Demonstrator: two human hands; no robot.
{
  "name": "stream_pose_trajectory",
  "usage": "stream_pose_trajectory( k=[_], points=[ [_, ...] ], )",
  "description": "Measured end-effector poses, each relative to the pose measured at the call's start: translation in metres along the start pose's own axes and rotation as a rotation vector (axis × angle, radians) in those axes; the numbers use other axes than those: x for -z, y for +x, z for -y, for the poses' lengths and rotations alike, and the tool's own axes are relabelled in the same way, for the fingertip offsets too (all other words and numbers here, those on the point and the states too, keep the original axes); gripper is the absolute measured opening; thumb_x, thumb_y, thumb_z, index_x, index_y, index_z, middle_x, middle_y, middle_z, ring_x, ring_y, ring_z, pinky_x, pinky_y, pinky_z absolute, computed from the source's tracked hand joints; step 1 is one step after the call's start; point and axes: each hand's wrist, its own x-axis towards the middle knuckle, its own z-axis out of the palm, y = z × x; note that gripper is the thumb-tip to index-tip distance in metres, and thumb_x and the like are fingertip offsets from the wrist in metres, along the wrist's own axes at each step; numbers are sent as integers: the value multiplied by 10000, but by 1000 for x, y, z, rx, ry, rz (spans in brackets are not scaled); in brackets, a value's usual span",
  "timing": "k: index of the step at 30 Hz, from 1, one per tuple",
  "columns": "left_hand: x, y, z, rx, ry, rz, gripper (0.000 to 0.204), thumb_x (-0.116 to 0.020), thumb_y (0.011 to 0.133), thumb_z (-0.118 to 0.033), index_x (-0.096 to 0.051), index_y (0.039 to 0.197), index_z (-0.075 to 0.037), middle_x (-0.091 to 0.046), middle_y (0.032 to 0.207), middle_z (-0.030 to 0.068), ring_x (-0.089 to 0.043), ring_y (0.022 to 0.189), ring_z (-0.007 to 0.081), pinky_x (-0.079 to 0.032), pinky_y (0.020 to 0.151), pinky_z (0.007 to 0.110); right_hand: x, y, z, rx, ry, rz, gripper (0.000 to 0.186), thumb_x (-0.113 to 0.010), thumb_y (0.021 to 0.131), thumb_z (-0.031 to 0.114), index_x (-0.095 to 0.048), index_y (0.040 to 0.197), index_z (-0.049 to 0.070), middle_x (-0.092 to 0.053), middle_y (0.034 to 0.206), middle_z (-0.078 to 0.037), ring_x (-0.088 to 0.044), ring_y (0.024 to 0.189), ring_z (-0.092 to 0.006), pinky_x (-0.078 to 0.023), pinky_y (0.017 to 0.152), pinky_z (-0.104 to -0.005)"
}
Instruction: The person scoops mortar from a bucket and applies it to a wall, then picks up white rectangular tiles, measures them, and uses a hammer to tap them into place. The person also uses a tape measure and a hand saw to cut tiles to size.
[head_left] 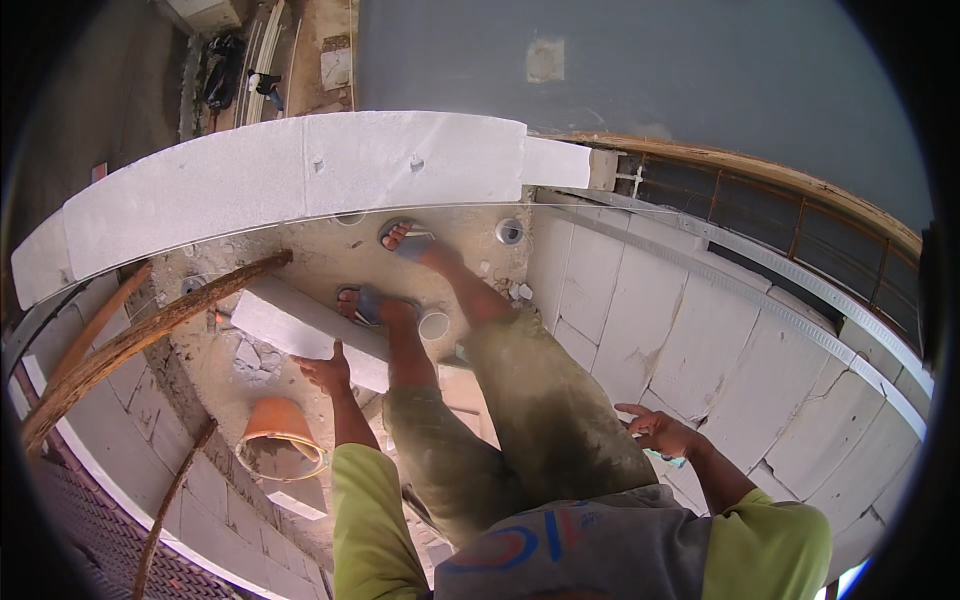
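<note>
My left hand (328, 372) is over the near long edge of a white, block-shaped piece (300, 322) lying on the floor by my feet. Its thumb points up and its fingers are spread; whether it touches the block I cannot tell. At my right side, my right hand (662, 432) hangs with fingers apart and holds nothing, close to the pale block wall (640, 310). Just below that hand shows a small teal patch that I cannot make out. An orange bucket (283, 425) lies tipped beyond my left forearm.
A row of white blocks (400, 160) crosses ahead, with a thin string along it. Wooden poles (160, 325) slant in from the left. Broken pieces (258, 360) and a round white cup-like thing (433, 324) are near my sandalled feet. Far below, a person (264, 84) is visible.
</note>
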Motion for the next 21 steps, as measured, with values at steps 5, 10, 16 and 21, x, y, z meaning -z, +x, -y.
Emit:
stream_pose_trajectory(
  k=[5, 10, 16, 21],
  points=[
    [75, -189, -100, -835, -280, 461, 618, -690, 1076, -439, -632, 1497, 10, -641, 1503, 286, -577, 1421, 463, -446, 1214, 528, -41, -8, -34, 228, -288, -54, 398, -686, 1061, 152, -730, 1457, 145, -15, 1856, -253, -494, 1567, -382, -442, 1268, -473],
    [129, -357, -212, -1141, 209, 1145, 686, -458, 1140, -594, -756, 1349, -12, -712, 1400, 283, -638, 1353, 460, -482, 1179, 496, -78, 0, 76, 381, -895, -372, 437, -686, 1006, 224, -704, 1426, 107, -134, 1766, -423, -733, 1210, -479, -574, 1072, -575],
    [131, -359, -199, -953, 303, 895, 748, -385, 1146, -612, -811, 1206, 0, -750, 1206, 349, -693, 1227, 525, -500, 1118, 575, -119, 52, 34, 527, -808, -557, 488, -668, 995, 269, -636, 1449, 91, -193, 1755, -404, -784, 1048, -443, -610, 955, -583],
    [145, -339, -193, -1029, 179, 435, 724, -413, 1150, -574, -818, 1015, 12, -747, 1052, 364, -712, 1092, 559, -541, 1006, 606, -139, 90, 72, 799, -289, -533, 652, -678, 1019, 251, -491, 1601, 23, -396, 1708, -318, -742, 1146, -483, -558, 1042, -586]
  ],
)
